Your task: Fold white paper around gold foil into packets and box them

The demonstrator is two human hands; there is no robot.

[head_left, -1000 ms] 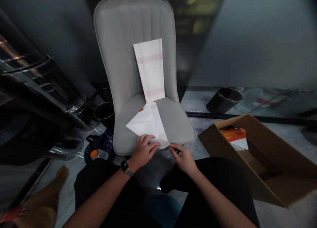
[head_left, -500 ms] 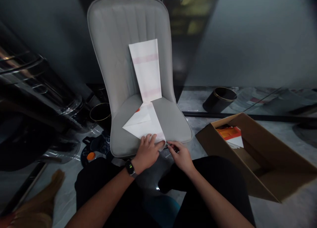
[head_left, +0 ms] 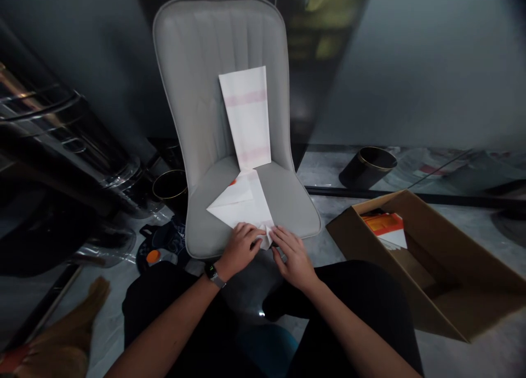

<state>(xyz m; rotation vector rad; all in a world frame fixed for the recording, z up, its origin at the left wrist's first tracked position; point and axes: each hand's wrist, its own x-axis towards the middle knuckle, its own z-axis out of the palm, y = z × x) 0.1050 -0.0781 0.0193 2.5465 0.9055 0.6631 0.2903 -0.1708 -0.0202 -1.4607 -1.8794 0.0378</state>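
Note:
A white folded paper (head_left: 249, 120) with faint pink bands leans with its upper part against the back of a grey padded chair (head_left: 205, 197). Its lower part lies on the seat, spread into a point at the left, with a small orange patch near the fold. At the seat's front edge, my left hand (head_left: 240, 249) holds the near end of the paper, fingers bent. My right hand (head_left: 293, 257) grips the same crumpled end from the right, fingertips pressed on it. The paper under my fingers is partly hidden.
An open cardboard box (head_left: 415, 301) on the floor at right holds orange-and-white printed items (head_left: 386, 227). Black bins (head_left: 365, 167) stand beyond it and left of the chair. A dark patterned bag (head_left: 164, 238) with an orange-capped bottle (head_left: 153, 256) lies at left, near my knee.
My right hand has turned flatter and moved its fingers onto the paper's near end, which now stands up in a crumpled fold. My left hand's fingers have drawn together.

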